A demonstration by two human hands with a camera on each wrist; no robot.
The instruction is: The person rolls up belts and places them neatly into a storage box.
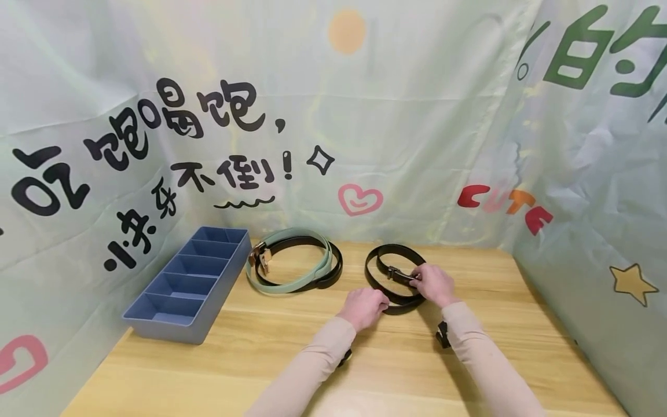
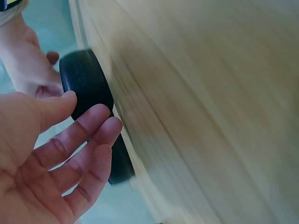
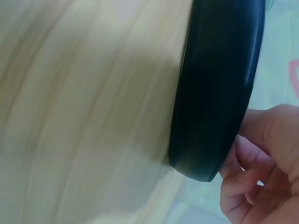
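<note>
A coiled black belt (image 1: 398, 308) stands on its edge on the wooden table, with its dark metal buckle (image 1: 394, 272) inside the coil. My right hand (image 1: 436, 284) grips this belt at its right side, close to the buckle. In the right wrist view the strap (image 3: 217, 88) hides part of that hand's fingers (image 3: 238, 189). At the front left of the coil is my left hand (image 1: 363, 308). Its thumb and loosely bent fingers (image 2: 86, 163) touch the outer face of the strap (image 2: 86, 74), a gap showing between thumb and fingertips.
Left of the coil lie a pale green belt (image 1: 292, 286) and another black belt (image 1: 336, 255), looped together with gold-toned buckles. A blue tray (image 1: 200, 324) with several compartments stands at the far left. Printed cloth (image 1: 417, 145) hangs at the back and sides of the table.
</note>
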